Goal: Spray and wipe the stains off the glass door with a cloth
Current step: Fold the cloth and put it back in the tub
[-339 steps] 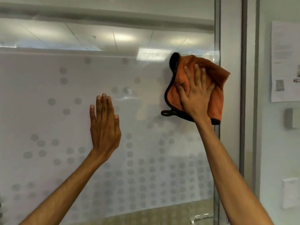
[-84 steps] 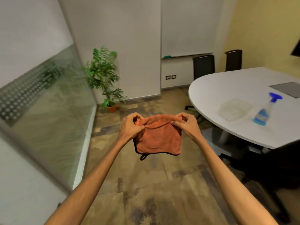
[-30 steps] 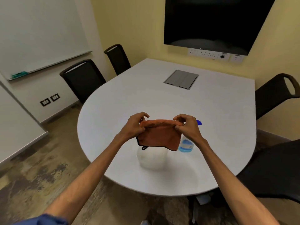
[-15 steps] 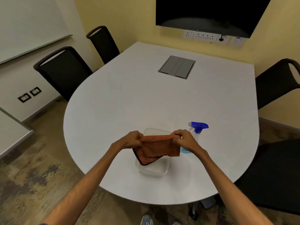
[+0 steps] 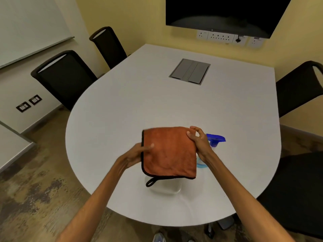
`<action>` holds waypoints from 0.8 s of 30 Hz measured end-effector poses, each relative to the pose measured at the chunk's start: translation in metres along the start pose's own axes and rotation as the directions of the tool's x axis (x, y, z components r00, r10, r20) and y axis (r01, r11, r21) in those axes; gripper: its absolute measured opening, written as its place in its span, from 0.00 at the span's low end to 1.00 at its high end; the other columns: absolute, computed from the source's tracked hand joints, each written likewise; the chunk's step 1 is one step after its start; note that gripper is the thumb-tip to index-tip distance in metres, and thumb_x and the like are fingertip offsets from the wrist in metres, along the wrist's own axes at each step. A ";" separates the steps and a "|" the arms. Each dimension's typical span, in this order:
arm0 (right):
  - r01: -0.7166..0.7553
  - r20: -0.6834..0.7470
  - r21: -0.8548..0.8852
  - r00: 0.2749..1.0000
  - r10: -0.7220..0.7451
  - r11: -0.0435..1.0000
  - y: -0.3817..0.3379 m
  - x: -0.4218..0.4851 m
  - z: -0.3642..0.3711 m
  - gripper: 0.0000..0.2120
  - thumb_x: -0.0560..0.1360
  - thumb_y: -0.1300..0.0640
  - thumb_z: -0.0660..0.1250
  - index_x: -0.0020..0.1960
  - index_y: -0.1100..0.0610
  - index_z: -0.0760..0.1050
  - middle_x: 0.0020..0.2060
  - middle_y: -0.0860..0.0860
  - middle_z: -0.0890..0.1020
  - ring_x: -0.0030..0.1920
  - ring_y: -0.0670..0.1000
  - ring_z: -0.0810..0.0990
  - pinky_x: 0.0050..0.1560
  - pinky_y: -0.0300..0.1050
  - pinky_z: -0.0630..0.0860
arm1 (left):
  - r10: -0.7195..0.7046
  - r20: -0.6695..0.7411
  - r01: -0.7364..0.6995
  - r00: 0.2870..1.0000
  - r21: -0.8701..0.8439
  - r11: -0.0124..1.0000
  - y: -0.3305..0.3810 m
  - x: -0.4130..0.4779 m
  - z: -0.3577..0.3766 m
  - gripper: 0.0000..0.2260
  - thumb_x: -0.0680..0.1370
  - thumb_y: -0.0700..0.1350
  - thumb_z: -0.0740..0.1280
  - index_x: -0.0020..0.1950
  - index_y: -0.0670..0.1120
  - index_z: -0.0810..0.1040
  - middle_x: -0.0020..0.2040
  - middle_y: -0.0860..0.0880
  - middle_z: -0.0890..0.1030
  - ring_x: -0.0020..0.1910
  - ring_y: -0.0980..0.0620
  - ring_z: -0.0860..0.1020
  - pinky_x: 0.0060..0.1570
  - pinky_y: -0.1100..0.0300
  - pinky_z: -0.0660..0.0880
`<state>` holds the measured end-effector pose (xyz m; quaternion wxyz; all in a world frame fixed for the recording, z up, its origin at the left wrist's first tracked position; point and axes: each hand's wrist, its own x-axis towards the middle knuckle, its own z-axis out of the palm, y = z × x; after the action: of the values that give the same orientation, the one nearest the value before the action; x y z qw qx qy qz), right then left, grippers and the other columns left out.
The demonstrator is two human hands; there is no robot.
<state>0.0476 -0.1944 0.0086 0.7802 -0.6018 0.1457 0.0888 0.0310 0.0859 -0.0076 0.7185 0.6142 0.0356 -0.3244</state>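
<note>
Left grip [image 5: 134,155]: clenched on left edge of cloth [image 5: 169,151], thumb on top, fingers underneath and hidden. Right grip [image 5: 199,142]: pinching far right corner of same cloth between thumb and forefinger, other fingers loosely curled.

Floor [image 5: 35,189]: mottled brown, lower left.
Counter [image 5: 157,102]: white, rounded at near end.
Screen [image 5: 222,13]: black, wall-mounted beyond far end of counter.
Whiteboard [image 5: 29,23]: on upper left wall.
Near-left chair [image 5: 64,75] and far-left chair [image 5: 108,44]: black, drawn up to left side of counter. Right chair [image 5: 298,88]: black, at right side.
Hatch panel [image 5: 189,71]: grey, set flush in counter toward far end.
Cloth: orange, black-trimmed, folded to a rough square, held spread and near level over near end of counter, directly above clear container [image 5: 167,188]. Contact between the two not discernible. Black loop hanging from near left corner.
Clear container: on counter, mostly covered by cloth, only near rim showing.
Spray bottle [image 5: 215,138]: upright on counter just right of cloth. Blue trigger head visible past right grip, body largely hidden behind wrist, bluish at base.
Sockets [image 5: 220,36]: white row just below screen.
</note>
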 end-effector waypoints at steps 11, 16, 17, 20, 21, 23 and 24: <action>0.016 0.259 -0.399 0.961 0.096 0.917 0.039 -0.006 0.014 0.57 0.62 0.45 0.82 0.75 0.31 0.44 0.66 0.50 0.68 0.66 0.54 0.71 0.58 0.53 0.77 | -0.040 -0.340 0.026 0.939 -0.045 0.999 -0.002 -0.005 -0.021 0.28 0.65 0.53 0.81 0.60 0.41 0.80 0.52 0.44 0.86 0.49 0.47 0.86 0.41 0.59 0.82; 0.050 0.302 -0.579 0.940 0.157 0.814 0.062 -0.010 0.025 0.63 0.55 0.54 0.86 0.76 0.36 0.48 0.69 0.51 0.64 0.68 0.55 0.69 0.67 0.55 0.73 | -0.005 -0.412 -0.018 0.911 -0.051 0.999 -0.002 -0.008 -0.025 0.38 0.61 0.53 0.83 0.66 0.42 0.75 0.59 0.42 0.83 0.52 0.44 0.84 0.45 0.55 0.82; 0.084 0.316 -0.617 0.937 0.149 0.782 0.063 -0.009 0.026 0.59 0.55 0.55 0.86 0.75 0.37 0.54 0.68 0.50 0.66 0.67 0.54 0.69 0.66 0.52 0.74 | 0.008 -0.440 -0.032 0.898 -0.047 0.998 -0.003 -0.008 -0.026 0.40 0.63 0.52 0.83 0.69 0.43 0.71 0.61 0.42 0.81 0.54 0.44 0.83 0.47 0.55 0.81; 0.216 0.320 -0.696 0.947 0.027 0.685 0.060 -0.007 0.027 0.40 0.59 0.58 0.83 0.66 0.44 0.71 0.59 0.44 0.74 0.63 0.51 0.73 0.56 0.38 0.73 | 0.020 -0.474 -0.055 0.880 -0.060 0.997 -0.006 -0.011 -0.031 0.47 0.65 0.47 0.82 0.76 0.54 0.58 0.64 0.46 0.72 0.55 0.50 0.79 0.42 0.60 0.80; 0.250 0.322 -0.707 0.947 -0.014 0.661 0.058 -0.006 0.027 0.34 0.62 0.59 0.82 0.64 0.48 0.74 0.58 0.45 0.77 0.61 0.51 0.75 0.55 0.38 0.74 | 0.032 -0.442 -0.059 0.896 -0.048 0.997 -0.007 -0.013 -0.033 0.51 0.63 0.47 0.83 0.77 0.58 0.55 0.64 0.46 0.71 0.56 0.50 0.78 0.43 0.60 0.80; 0.277 0.325 -0.733 0.945 -0.037 0.621 0.054 -0.004 0.025 0.26 0.66 0.59 0.80 0.63 0.55 0.78 0.57 0.50 0.81 0.58 0.52 0.79 0.57 0.43 0.76 | 0.099 -0.341 -0.060 0.935 0.123 0.991 -0.006 -0.017 -0.037 0.52 0.61 0.46 0.83 0.76 0.64 0.55 0.66 0.50 0.69 0.61 0.49 0.76 0.48 0.59 0.81; 0.277 0.326 -0.748 0.945 -0.030 0.603 0.052 -0.003 0.023 0.24 0.68 0.59 0.79 0.62 0.57 0.79 0.56 0.52 0.82 0.57 0.53 0.80 0.57 0.43 0.76 | 0.143 -0.284 -0.063 0.948 0.276 0.959 -0.005 -0.018 -0.038 0.51 0.61 0.46 0.83 0.75 0.65 0.57 0.66 0.52 0.70 0.62 0.49 0.75 0.50 0.60 0.80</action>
<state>0.0312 -0.1583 -0.0327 0.4551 -0.8731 -0.0724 0.1593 0.0277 0.1277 -0.0126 0.6329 0.7473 0.0688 -0.1906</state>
